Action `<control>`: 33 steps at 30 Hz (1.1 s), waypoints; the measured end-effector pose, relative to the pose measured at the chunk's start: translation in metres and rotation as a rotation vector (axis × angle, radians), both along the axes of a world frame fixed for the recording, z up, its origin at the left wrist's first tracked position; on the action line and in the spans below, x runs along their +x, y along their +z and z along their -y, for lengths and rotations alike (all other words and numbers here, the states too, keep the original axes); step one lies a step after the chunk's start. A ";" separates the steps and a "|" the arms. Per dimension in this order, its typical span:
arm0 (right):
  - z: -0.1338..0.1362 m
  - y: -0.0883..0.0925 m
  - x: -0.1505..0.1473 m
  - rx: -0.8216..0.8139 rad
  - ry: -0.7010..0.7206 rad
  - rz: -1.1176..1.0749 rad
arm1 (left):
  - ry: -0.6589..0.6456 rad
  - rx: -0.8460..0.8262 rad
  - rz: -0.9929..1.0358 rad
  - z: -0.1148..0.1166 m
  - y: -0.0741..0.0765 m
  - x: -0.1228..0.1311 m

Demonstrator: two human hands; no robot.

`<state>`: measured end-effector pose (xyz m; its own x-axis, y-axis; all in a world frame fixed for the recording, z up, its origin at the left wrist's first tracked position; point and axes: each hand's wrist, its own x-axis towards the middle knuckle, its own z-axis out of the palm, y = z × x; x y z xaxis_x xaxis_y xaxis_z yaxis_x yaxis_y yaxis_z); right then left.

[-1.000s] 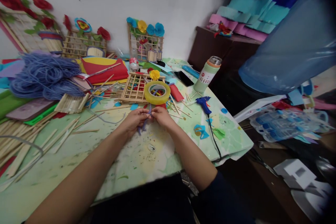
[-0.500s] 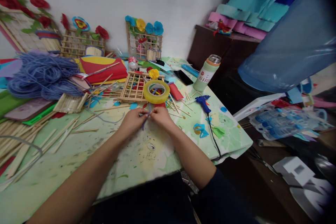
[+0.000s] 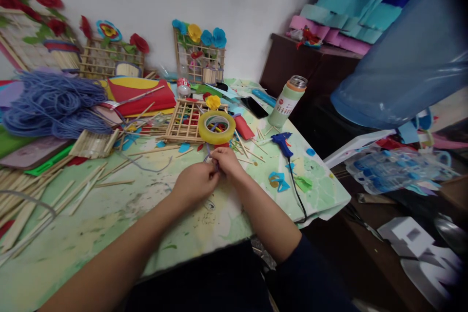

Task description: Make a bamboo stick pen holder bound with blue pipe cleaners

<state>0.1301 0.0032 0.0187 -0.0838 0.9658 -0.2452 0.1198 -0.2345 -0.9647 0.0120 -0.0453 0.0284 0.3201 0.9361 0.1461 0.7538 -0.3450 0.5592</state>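
Both my hands meet over the green table cover (image 3: 120,224), pinching a short piece of purple cord (image 3: 209,155). My left hand (image 3: 195,183) is closed, its fingers curled round the cord's near end. My right hand (image 3: 225,162) is closed too, pinching the cord just behind the left. Most of the cord is hidden inside the fingers. A roll of yellow tape (image 3: 217,127) lies just beyond my hands, resting on a wooden stick lattice (image 3: 182,122).
A heap of blue-purple cord (image 3: 51,105) and loose wooden sticks (image 3: 44,195) fill the left. A blue glue gun (image 3: 283,142) with its black cable, a green bottle (image 3: 287,102) and a black phone (image 3: 255,107) lie right. Flower-decorated frames (image 3: 199,53) lean on the wall.
My left hand has slid right and nearer, closing up against my right hand. The dangling cord end that showed below the hands is now hidden in the fingers.
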 end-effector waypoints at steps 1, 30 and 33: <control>0.001 0.002 0.000 -0.006 0.001 -0.013 | 0.044 0.009 0.030 -0.004 0.001 -0.003; 0.010 0.011 0.006 0.362 0.147 0.989 | 0.350 -0.506 0.912 -0.036 -0.025 -0.016; 0.016 0.020 0.006 0.386 0.227 1.033 | 0.365 -0.513 0.913 -0.036 -0.023 -0.016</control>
